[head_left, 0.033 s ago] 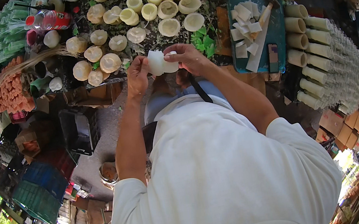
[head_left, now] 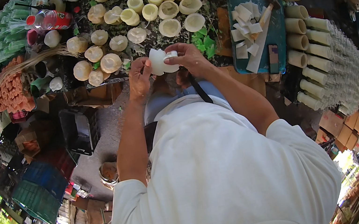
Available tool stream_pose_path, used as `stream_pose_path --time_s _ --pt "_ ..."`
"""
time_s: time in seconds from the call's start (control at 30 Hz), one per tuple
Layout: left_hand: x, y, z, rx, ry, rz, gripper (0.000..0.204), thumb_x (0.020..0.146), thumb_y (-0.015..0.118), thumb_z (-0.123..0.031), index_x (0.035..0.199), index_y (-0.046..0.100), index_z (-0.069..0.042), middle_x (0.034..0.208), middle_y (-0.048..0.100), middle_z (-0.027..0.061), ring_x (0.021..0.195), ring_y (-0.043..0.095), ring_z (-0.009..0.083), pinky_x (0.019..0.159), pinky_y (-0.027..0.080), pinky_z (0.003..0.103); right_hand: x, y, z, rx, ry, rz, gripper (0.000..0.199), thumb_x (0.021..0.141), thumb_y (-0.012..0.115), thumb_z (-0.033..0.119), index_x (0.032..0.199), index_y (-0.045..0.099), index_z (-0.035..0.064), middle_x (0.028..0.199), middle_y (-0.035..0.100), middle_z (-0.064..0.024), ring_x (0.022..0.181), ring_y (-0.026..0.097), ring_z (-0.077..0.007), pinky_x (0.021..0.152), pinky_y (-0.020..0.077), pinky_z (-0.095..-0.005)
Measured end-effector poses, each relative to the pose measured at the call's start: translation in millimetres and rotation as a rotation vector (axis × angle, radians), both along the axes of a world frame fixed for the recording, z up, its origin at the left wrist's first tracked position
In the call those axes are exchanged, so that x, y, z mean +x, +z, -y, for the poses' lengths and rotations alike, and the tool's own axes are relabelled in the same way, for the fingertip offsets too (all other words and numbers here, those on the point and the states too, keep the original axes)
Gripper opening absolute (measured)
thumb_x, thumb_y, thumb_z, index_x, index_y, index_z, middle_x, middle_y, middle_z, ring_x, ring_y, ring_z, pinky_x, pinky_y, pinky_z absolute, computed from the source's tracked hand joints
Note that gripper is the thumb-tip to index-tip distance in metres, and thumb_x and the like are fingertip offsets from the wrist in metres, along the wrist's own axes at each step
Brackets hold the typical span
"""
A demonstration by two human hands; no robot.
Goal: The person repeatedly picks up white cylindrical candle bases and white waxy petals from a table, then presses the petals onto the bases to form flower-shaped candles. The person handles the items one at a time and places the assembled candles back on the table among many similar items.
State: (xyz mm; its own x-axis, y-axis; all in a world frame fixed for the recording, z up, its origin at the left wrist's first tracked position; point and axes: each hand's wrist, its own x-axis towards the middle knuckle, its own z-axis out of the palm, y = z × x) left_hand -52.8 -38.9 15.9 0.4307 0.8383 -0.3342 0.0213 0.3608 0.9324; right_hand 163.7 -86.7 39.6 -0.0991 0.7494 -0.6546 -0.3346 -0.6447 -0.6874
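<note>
Both hands hide part of the white cup (head_left: 159,61), which lies sideways with its long side running left to right, held above the tabletop (head_left: 222,24) edge, left hand (head_left: 139,77) and right hand (head_left: 187,58) each pinching one end.

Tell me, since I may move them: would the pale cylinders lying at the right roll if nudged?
Probably. The pale cylinders lie on their sides in a row, so a push across them could roll them. They look stiff and thick-walled, with open ends, so likely light for their size.
</note>
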Motion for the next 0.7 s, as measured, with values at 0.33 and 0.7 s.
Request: stream_pose_path --time_s 0.33,0.7 --pt "21.6 11.4 2.2 -0.174 0.102 0.017 0.029 0.093 0.069 -0.011 0.118 0.067 0.005 0.102 0.072 0.0075 0.084 0.067 0.0110 0.073 0.055 0.025 -8.7 26.2 6.0 0.063 0.065 0.408 0.068 0.073 0.087 0.024 0.130 0.059 -0.0006 0.121 0.066 -0.0157 0.109 0.064 -0.0193 0.094 0.0517 -0.0331" --pt "33.0 22.4 6.6 -0.349 0.341 0.255 0.016 0.092 0.073 -0.016 0.090 0.067 -0.001 0.086 0.069 0.0065 0.071 0.064 0.0122 0.065 0.052 0.026 -24.1 -4.1 29.1 0.385 -0.494 0.081 0.024 0.096 0.068 0.003 0.119 0.061 0.0006 0.129 0.063 -0.0124 0.109 0.062 -0.0125 0.087 0.0521 -0.0250"
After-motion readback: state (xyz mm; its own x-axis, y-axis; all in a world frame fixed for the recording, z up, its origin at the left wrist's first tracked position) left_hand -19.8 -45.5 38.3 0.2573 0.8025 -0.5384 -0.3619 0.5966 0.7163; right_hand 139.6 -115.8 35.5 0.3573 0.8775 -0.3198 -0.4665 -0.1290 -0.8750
